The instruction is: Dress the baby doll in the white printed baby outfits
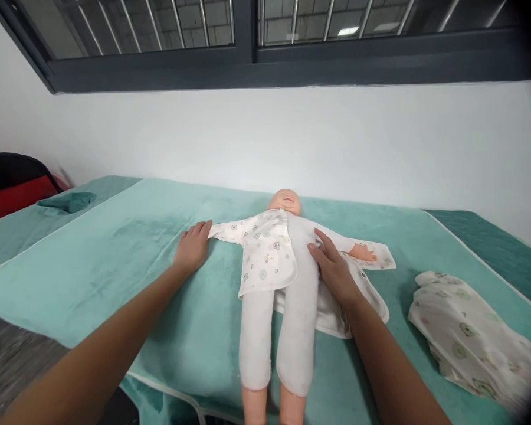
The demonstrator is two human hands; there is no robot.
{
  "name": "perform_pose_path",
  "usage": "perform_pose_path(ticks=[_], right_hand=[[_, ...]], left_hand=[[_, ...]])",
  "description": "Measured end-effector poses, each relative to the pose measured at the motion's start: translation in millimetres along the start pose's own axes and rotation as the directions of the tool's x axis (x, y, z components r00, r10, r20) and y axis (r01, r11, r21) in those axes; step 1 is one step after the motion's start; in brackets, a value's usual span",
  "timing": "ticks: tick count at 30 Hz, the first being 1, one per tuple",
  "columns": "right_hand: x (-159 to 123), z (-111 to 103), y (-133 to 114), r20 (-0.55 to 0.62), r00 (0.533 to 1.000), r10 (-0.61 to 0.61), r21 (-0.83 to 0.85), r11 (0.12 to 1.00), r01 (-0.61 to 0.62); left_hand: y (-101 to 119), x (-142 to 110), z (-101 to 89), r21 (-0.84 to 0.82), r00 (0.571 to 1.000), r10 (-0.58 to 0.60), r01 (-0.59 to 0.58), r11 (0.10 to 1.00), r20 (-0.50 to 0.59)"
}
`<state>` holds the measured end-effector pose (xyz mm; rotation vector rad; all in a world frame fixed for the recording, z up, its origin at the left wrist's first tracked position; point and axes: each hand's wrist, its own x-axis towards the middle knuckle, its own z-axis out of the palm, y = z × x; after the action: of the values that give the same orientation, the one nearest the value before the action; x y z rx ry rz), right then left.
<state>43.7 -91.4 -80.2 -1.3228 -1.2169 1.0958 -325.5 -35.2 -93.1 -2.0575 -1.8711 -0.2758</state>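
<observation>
The doll (304, 254) lies on its back on the green cover (194, 342), feet toward the person, which puts its front within reach of both hands. Left of the doll's chest, the left hand (193, 245) has its fingertips at one cuff (216, 231), perhaps steadying that arm; whether it pinches the fabric I cannot tell. Against the doll's other side, the right hand (334, 268) rests with fingers loosely spread, seemingly gripping nothing. The printed jacket (268, 254) covers half the doll's torso, its other panel spread beside it. A patterned cloth bundle (473, 342) sits well right of the doll, apparently out of the way.
</observation>
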Motion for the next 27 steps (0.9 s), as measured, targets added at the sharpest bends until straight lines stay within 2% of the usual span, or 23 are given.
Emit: perform_pose_path(ticks=[2, 3, 5, 7, 8, 11, 14, 16, 19, 22, 24, 27], right_hand=[[-2, -1, 0, -0.113, 0.987, -0.112, -0.152, 0.984, 0.094], [-3, -2, 0, -0.175, 0.964, -0.199, -0.212, 0.964, 0.16], [-5, -2, -3, -0.273, 0.886, -0.375, -0.311, 0.906, 0.288], [-5, 1, -10, -0.295, 0.823, -0.485, -0.368, 0.853, 0.371], [-3, 5, -16, -0.264, 0.818, -0.51, -0.376, 0.836, 0.4], [11, 23, -40, -0.103, 0.861, -0.498, -0.401, 0.813, 0.422], [37, 42, -65, -0.001, 0.939, -0.345, -0.535, 0.793, 0.291], [55, 51, -77, 0.058, 0.968, -0.245, -0.621, 0.75, 0.227], [68, 60, -81, 0.117, 0.969, -0.216, -0.671, 0.702, 0.238], [66, 62, -77, 0.181, 0.951, -0.252, -0.637, 0.707, 0.308], [62, 58, -72, 0.198, 0.94, -0.276, -0.563, 0.753, 0.34], [59, 50, -63, 0.125, 0.943, -0.308, -0.398, 0.855, 0.332]], left_hand=[[-1, -3, 1.5, -0.008, 0.997, -0.08, 0.08, 0.997, -0.011], [-2, -4, 1.8, -0.011, 0.994, -0.113, 0.112, 0.994, -0.01], [-3, -4, 1.4, -0.022, 0.988, -0.152, 0.152, 0.988, -0.013], [-3, -4, 0.6, -0.044, 0.984, -0.176, 0.175, 0.984, -0.022], [-3, -3, 0.3, -0.057, 0.982, -0.186, 0.184, 0.981, -0.024], [-2, -4, -0.3, -0.08, 0.984, -0.174, 0.171, 0.982, -0.03], [-1, -5, 0.1, -0.072, 0.988, -0.145, 0.141, 0.987, -0.052], [0, -6, 0.7, -0.062, 0.989, -0.139, 0.136, 0.989, -0.057], [0, -5, 2.0, -0.044, 0.989, -0.142, 0.141, 0.989, -0.044], [0, -3, 3.1, -0.022, 0.988, -0.154, 0.153, 0.988, -0.031], [1, -3, 2.9, -0.013, 0.986, -0.162, 0.162, 0.987, -0.028], [2, -3, 0.4, -0.024, 0.987, -0.156, 0.155, 0.988, -0.029]])
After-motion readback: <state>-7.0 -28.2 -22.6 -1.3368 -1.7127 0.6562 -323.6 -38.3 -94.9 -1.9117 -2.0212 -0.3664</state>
